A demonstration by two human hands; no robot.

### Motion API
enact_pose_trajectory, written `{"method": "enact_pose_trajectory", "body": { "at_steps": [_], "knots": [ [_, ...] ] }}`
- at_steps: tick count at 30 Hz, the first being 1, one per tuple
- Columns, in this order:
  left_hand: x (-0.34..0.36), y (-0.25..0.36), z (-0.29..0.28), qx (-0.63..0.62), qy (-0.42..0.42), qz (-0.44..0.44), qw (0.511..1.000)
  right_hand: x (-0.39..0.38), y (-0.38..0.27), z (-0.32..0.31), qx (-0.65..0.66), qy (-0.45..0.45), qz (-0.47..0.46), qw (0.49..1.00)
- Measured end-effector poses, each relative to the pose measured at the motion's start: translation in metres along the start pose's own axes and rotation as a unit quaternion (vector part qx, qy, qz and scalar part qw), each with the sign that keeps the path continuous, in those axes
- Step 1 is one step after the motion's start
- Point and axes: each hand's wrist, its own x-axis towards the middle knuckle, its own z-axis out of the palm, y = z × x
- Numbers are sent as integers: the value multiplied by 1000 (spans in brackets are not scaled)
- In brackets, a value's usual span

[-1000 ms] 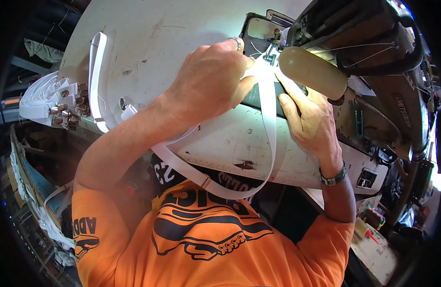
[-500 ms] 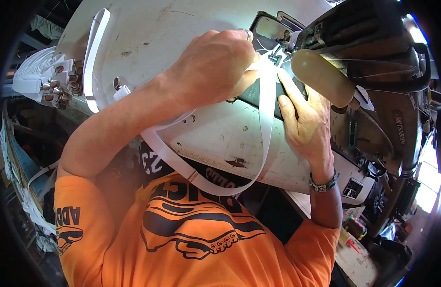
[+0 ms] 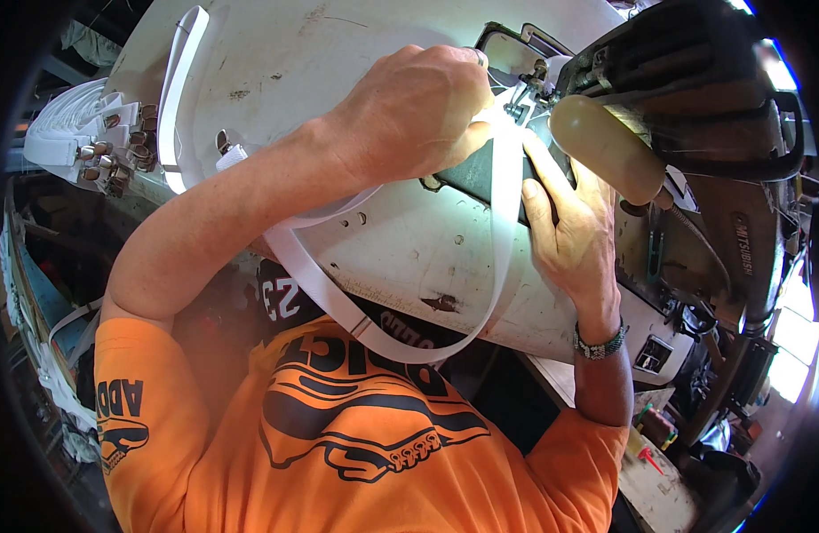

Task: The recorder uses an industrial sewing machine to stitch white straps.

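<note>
A white elastic strap (image 3: pixel 505 209) runs up to the presser foot (image 3: pixel 520 108) of a dark sewing machine (image 3: pixel 694 80), and its lower part hangs in a loop before my orange shirt. My left hand (image 3: pixel 418 111) is closed, with thumb and fingers pinching the strap just left of the foot; bright light washes out the strap there. Lying flat with fingers stretched out, my right hand (image 3: pixel 571 213) rests on the machine bed right of the strap, its index fingertip close to the foot. The needle's tip cannot be made out.
A bundle of white straps with metal clips (image 3: pixel 103 151) lies at the far left of the pale worktable (image 3: pixel 267 53). Beside it are a folded white strap (image 3: pixel 172 107) and a metal clip (image 3: pixel 224 142). A cream oval part (image 3: pixel 607 149) juts out from the machine.
The whole view has shifted slightly. Both hands keep their places at the presser foot, the left one pinching the strap and the right one flat.
</note>
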Motion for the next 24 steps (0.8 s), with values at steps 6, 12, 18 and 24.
{"method": "enact_pose_trajectory", "body": {
  "at_steps": [6, 12, 18, 24],
  "knots": [
    [0, 2, 5, -38, 17, 7, 999, 0, 0, -2, 18, -4, 10, 1000],
    [-1, 5, 10, -31, 32, -16, 999, -2, 1, -1, 43, -13, 17, 999],
    [-4, 16, 11, -53, 54, -33, 997, -9, 10, 3, 60, -48, 105, 991],
    [-6, 25, 10, -58, 49, -77, 994, -9, 10, -1, 24, -41, 72, 996]
  ]
}}
